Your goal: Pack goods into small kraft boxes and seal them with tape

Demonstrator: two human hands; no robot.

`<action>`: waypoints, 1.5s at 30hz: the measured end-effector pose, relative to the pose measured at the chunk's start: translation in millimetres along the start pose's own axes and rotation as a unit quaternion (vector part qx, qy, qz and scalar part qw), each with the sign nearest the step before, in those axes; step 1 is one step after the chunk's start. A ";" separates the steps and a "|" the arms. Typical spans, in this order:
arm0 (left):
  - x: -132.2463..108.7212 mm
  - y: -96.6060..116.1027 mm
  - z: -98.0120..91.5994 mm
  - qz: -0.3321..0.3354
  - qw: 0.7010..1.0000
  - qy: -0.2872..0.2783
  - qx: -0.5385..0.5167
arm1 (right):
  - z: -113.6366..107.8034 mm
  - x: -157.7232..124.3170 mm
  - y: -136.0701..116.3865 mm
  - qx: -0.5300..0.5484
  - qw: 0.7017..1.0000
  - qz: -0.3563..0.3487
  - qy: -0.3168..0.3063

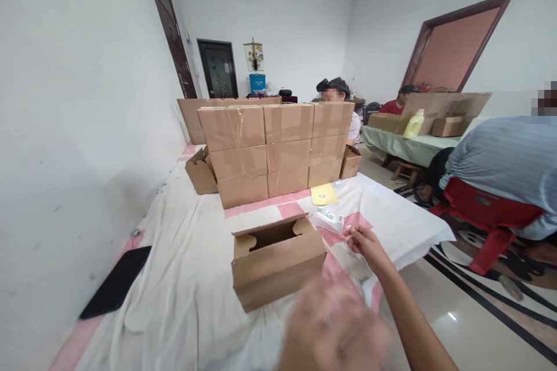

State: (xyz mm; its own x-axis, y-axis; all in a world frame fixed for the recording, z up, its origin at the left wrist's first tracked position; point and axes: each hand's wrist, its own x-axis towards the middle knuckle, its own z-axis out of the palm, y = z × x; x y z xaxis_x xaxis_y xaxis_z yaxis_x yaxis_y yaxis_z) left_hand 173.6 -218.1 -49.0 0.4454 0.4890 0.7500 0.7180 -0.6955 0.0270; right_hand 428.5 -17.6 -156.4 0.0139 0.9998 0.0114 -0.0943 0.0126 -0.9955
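Because it is blurred by motion close to the camera, the left hand [333,324] is seen only as a soft shape in front of the open box, and whether its fingers are spread or anything is held cannot be told. The right hand [363,242] is stretched forward over the cloth [174,278], its fingertips drawn narrowly together near the white packet [328,221]; whether something small is pinched there cannot be made out.

Between the left hand and the stack of boxes, the open box [278,266] is set upright on the cloth, its top uncovered and its inside mostly lost in shadow. At the left edge of the cloth, a flat black device [115,282] is laid near the wall. Just beyond the open box, beside its far right corner, the white packet is placed, with a yellow paper [324,195] lying behind it.

Farther back, the stack of boxes [287,153] is built three high and three across, and is flanked by a small open carton [201,174] on the left and another carton [350,162] on the right. To the right, a red chair [491,208] is occupied by a person in a blue shirt [500,156]. Beyond, a yellow bottle [414,125] is stood on a second table [389,144].
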 end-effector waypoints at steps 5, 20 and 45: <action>16.6 -118.1 -8.4 -0.177 0.959 -0.125 0.184 | 42.3 -41.5 -41.6 0.011 0.999 -0.017 -0.050; 6.1 -144.4 19.2 -0.184 0.917 -0.354 0.024 | 112.6 -65.1 -116.0 -0.126 0.981 0.060 -0.134; 4.6 -146.3 38.1 -0.212 0.935 -0.285 -0.008 | 153.9 -9.3 -128.7 -0.305 0.933 0.117 -0.151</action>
State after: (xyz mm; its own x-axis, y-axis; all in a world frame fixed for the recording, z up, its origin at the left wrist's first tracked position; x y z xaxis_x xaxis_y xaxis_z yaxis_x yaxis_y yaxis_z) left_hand 91.0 -94.0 -74.7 0.3381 0.9208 0.1946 0.8887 -0.3804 0.2559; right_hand 287.3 -26.6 -13.9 -0.2260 0.9334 -0.2786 0.5265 -0.1236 -0.8411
